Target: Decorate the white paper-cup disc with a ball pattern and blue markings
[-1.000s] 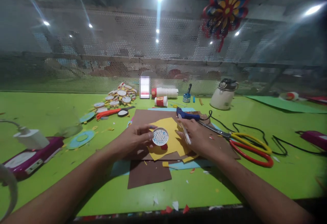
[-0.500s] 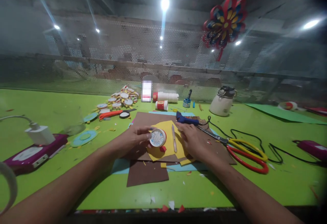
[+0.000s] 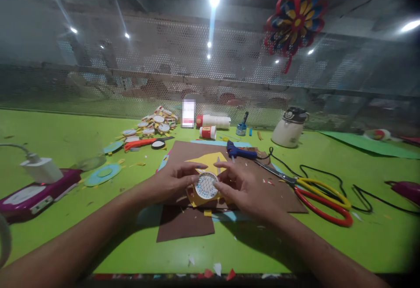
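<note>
My left hand [image 3: 177,178] pinches the left edge of a small round white paper-cup piece [image 3: 206,186] with blue dots and crossing dark lines on its face. On its right edge, the thumb and fingers of my right hand [image 3: 241,185] are closed too. The piece is tilted so its dotted face points toward me. Beneath it are yellow sheets [image 3: 211,159] on a brown sheet [image 3: 183,150]. A pale pen-like stick [image 3: 219,162] is partly covered by my right fingers.
Right of my hands lie a blue glue gun [image 3: 241,151] and large red-and-yellow-handled scissors [image 3: 323,191]. Behind are a pile of round pieces [image 3: 157,121], red-and-white paper cups [image 3: 208,132], an ink bottle [image 3: 242,129] and a pot [image 3: 290,128]. A purple power strip [image 3: 42,191] lies left.
My right hand has moved left from beside the pale stick and taken hold of the paper-cup piece. The piece has turned its dotted face more toward me. The view has shifted slightly.
</note>
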The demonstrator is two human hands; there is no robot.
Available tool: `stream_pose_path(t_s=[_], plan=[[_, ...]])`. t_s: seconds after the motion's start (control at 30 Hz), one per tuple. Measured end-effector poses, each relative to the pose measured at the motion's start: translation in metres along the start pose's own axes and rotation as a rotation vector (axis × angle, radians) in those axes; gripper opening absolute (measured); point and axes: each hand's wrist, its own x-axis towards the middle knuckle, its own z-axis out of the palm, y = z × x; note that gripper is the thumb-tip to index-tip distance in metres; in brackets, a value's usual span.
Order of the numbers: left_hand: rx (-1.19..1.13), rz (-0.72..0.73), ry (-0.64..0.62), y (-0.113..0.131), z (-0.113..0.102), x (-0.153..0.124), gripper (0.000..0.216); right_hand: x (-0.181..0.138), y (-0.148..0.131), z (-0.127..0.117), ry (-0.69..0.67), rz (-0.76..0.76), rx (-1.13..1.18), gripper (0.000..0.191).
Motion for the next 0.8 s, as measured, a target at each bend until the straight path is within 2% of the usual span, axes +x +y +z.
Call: stream_pose_path(t_s=[0.1, 0.23, 0.27, 0.37, 0.5, 0.67, 0.8], plan=[[0.068, 0.022, -0.023, 0.004, 0.003, 0.0, 0.048, -0.001, 0.002, 0.003, 0.002, 0.0, 0.109, 0.051], [0.268, 0.128, -0.044, 0.002, 0.003, -0.002, 0.052, 0.001, 0.002, 0.005, 0.086, 0.09, 0.32, 0.051], [0.327, 0.188, -0.003, -0.001, 0.002, -0.002, 0.055, 0.002, 0.002, 0.005, 0.104, 0.116, 0.367, 0.052], [0.705, 0.421, 0.155, -0.011, 0.001, -0.004, 0.064, 0.005, 0.001, 0.006, 0.132, 0.163, 0.511, 0.06], [0.972, 0.591, 0.286, -0.019, 0.003, -0.006, 0.054, 0.006, -0.003, 0.009, 0.115, 0.193, 0.677, 0.073], [1.158, 0.649, 0.306, -0.017, 0.008, -0.005, 0.055, 0.007, 0.0, 0.016, 0.129, 0.236, 0.659, 0.072], [1.199, 0.673, 0.325, -0.018, 0.009, -0.004, 0.057, 0.007, 0.001, 0.02, 0.152, 0.229, 0.602, 0.067]])
